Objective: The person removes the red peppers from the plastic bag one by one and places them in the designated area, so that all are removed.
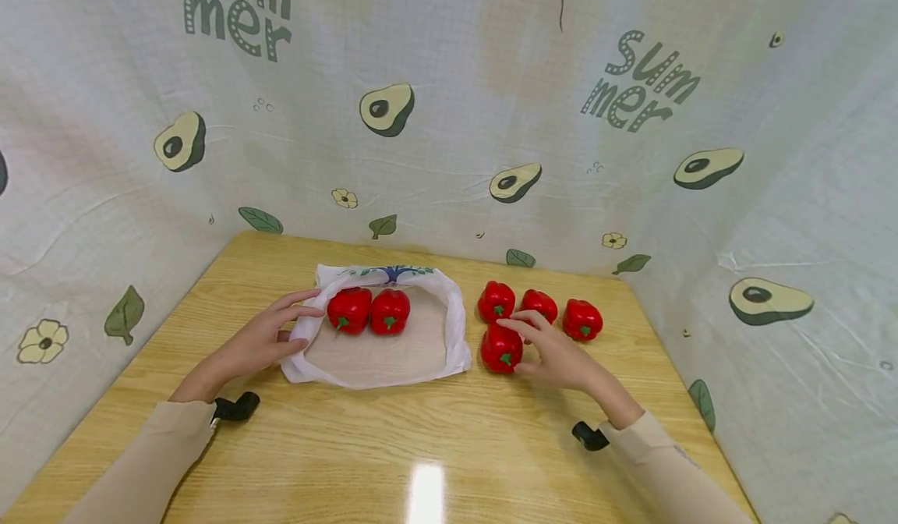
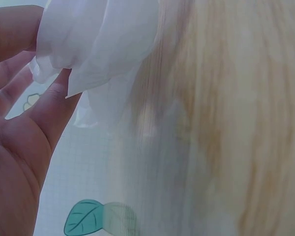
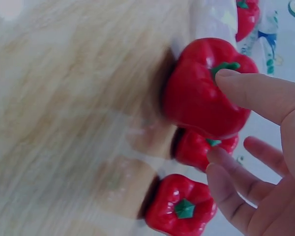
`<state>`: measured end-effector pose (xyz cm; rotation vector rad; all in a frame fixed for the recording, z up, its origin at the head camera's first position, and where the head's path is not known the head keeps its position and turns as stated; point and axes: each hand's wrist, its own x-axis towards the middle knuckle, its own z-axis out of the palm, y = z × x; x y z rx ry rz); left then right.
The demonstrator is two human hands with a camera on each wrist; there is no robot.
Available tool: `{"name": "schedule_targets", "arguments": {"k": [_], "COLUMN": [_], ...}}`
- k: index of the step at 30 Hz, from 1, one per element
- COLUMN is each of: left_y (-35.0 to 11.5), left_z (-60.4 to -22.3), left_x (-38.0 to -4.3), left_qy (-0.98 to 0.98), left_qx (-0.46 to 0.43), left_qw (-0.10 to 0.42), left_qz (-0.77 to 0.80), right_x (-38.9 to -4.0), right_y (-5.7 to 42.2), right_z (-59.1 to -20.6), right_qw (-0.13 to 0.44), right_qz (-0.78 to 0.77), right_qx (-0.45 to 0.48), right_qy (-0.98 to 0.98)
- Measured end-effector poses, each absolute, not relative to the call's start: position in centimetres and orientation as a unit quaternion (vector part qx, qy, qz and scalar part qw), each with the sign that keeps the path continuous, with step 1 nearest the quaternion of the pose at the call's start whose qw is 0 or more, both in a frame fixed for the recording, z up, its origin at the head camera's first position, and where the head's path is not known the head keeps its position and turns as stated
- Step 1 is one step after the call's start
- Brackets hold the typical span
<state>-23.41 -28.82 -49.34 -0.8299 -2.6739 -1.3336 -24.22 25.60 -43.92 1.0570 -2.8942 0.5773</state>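
A white plastic bag (image 1: 456, 329) with a blue and green print lies with its mouth spread wide. Two red bell peppers (image 1: 389, 312) sit side by side at the back left inside it. At the bag's left rim, my left hand (image 1: 263, 337) holds the thin film between thumb and fingers. My right hand (image 1: 557, 355) reaches over the nearest loose bell pepper (image 1: 500, 349), just right of the bag. In the right wrist view, the thumb (image 3: 255, 91) overlaps that pepper's green stem, while the other fingers are spread and relaxed.
Behind the right hand stand more red bell peppers: one at the left (image 1: 496, 301), one in the middle (image 1: 539, 304) and one at the right (image 1: 582, 320). A white cloth (image 1: 449, 157) printed with avocados hangs around the wooden table (image 1: 351, 454).
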Motion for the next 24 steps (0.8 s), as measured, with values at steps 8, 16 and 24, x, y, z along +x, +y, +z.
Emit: {"name": "schedule_targets", "arguments": {"k": [8, 16, 24], "left_y": [-28.8, -28.9, -28.9], "left_z": [-49.3, -49.4, -49.4], "left_x": [-23.4, -23.4, -23.5], "left_qy": [-0.862, -0.862, -0.864], "left_qx": [-0.270, -0.270, -0.268], "left_qw": [0.021, 0.018, 0.018], "left_qz": [-0.428, -0.428, -0.426], "right_x": [-24.4, -24.5, -24.9], "right_y": [25.2, 22.9, 19.8], "right_z": [-42.5, -41.1, -40.3], "right_qw": [0.049, 0.035, 0.022], "right_qz": [0.172, 0.192, 0.203], "right_qx": [0.346, 0.349, 0.361], "right_qy": [-0.921, -0.916, -0.910]}}
